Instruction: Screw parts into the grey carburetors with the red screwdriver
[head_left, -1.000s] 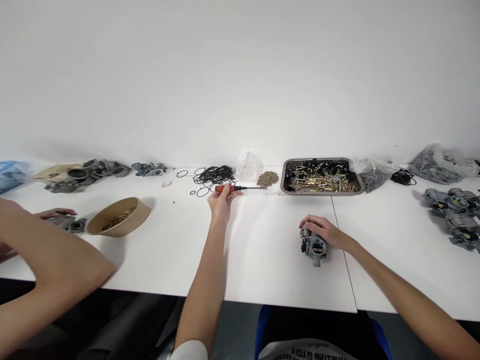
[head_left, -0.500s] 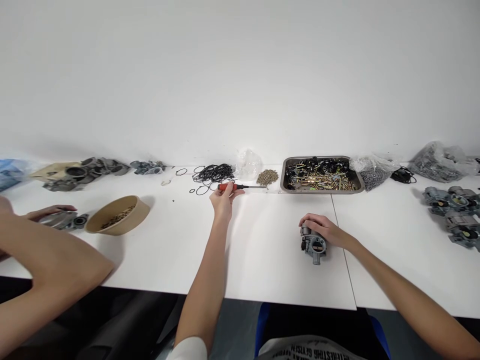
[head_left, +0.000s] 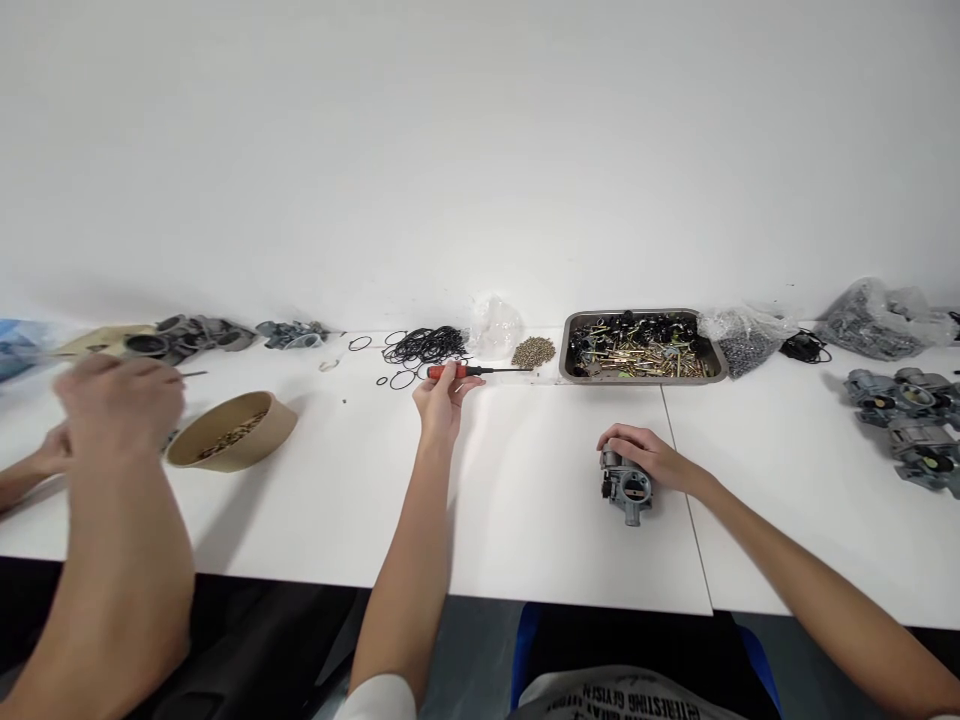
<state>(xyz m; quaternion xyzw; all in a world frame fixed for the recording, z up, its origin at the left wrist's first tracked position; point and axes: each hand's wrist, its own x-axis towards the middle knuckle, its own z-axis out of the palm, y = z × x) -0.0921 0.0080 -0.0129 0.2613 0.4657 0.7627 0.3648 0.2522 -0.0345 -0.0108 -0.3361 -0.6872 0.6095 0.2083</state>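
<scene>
- Red in left hand (head_left: 439, 402): gripping screwdriver (head_left: 454, 371), pointing toward brass-coloured pieces (head_left: 534, 351).
- Holding carburetor (head_left: 628, 489) on table (head_left: 525, 520) with right hand (head_left: 646, 453), around its top.
- With screwdriver slid slightly left just now, seemingly mid-step.

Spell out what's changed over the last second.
The co-worker's near forearm swung up and right, bringing a blurred hand into view with a thin shaft in it. Little else changed: left hand still holds the red-handled screwdriver by the small brass parts; right hand stays on the carburetor.
</scene>
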